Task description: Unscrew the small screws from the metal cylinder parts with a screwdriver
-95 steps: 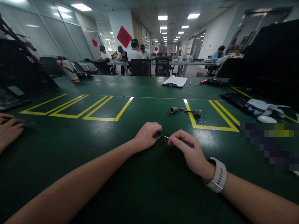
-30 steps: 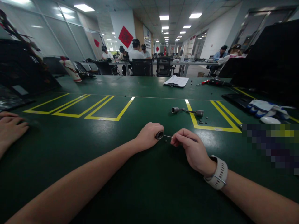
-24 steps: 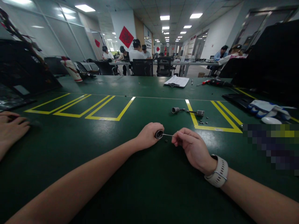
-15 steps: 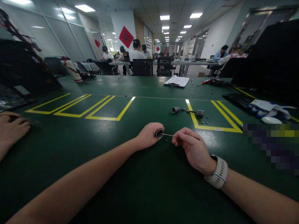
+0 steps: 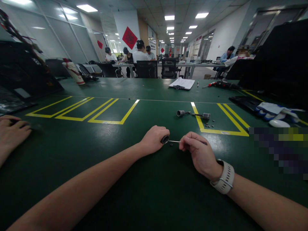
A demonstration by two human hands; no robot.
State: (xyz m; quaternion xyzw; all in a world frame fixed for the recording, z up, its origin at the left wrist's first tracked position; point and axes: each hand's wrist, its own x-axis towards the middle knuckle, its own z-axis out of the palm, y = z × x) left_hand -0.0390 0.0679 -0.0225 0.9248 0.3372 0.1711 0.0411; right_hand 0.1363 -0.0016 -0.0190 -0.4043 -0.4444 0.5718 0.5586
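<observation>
My left hand (image 5: 154, 140) is closed around a dark, hollow cylindrical metal part (image 5: 165, 139), its round open end facing right. Most of that part is hidden in the fist. Between the thumb and fingers of my right hand (image 5: 198, 154) is a slim screwdriver (image 5: 174, 141), its thin shaft pointing left at the rim of the opening. The fingers cover most of its handle. Just below the shaft a small dark nut (image 5: 171, 144) lies on the green table (image 5: 154, 186).
Beyond my hands lie two cup-ended metal parts (image 5: 181, 113) and several small nuts (image 5: 209, 125). Another person's hand (image 5: 14, 131) rests at the left. Farther off are a clipboard with papers (image 5: 183, 83), a power tool (image 5: 223, 85) and gloves (image 5: 276, 112).
The screwdriver has drawn slightly right, its tip moving from inside the cylindrical part to about the rim. My left hand has tilted the part a little.
</observation>
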